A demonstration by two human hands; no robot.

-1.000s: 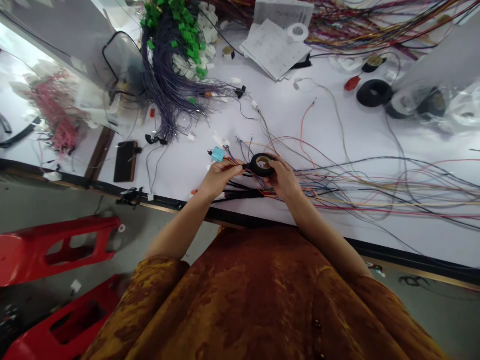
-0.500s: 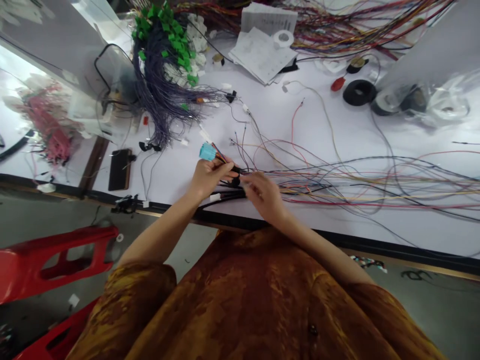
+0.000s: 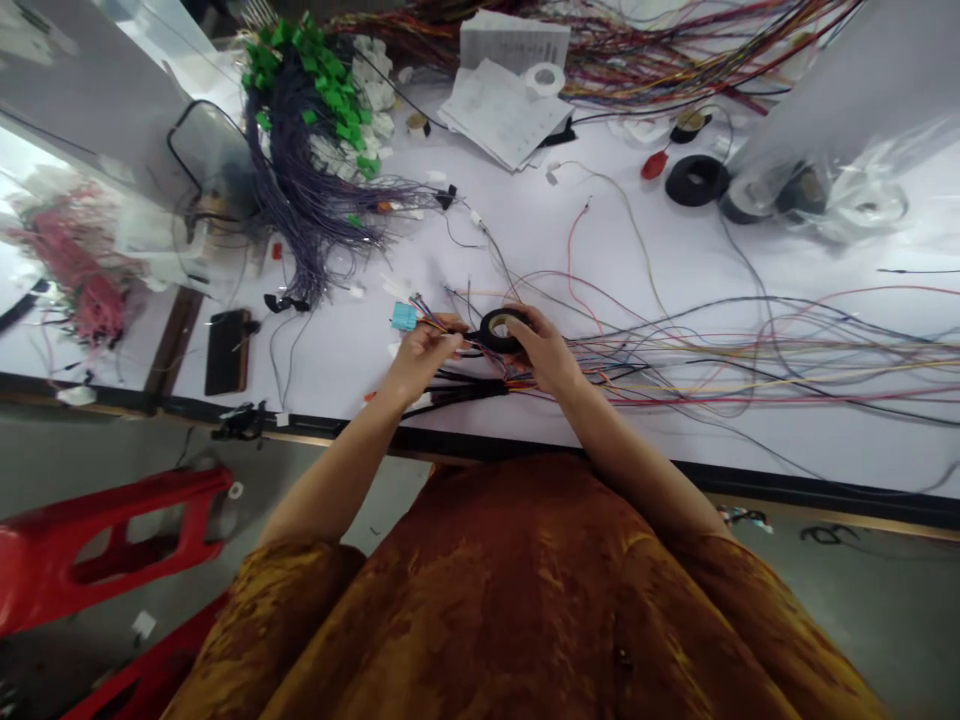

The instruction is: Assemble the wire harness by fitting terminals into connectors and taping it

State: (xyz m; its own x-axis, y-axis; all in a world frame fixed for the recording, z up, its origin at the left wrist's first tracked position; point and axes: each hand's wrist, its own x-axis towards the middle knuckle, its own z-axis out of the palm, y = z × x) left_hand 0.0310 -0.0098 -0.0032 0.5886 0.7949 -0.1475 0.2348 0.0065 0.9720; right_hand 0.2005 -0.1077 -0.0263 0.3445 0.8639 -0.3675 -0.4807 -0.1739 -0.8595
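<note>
My left hand [image 3: 420, 358] is closed on a bundle of thin coloured wires [image 3: 675, 370] just behind a small teal connector [image 3: 403, 316]. My right hand [image 3: 547, 352] grips a roll of black tape [image 3: 501, 328] held against the same bundle, right beside my left fingers. The wires fan out to the right across the white table [image 3: 600, 240]. Both hands hover near the table's front edge.
A heap of purple wires with green connectors [image 3: 315, 120] lies at the back left. Papers [image 3: 502, 100], a white tape roll [image 3: 546, 76] and black tape rolls [image 3: 694, 180] lie behind. A dark phone [image 3: 227, 350] rests at the left. Red stools [image 3: 105, 545] stand on the floor.
My right hand dipped under the bundle with the tape roll half a second ago and has come back up over it, the roll now showing again beside my left fingers.
</note>
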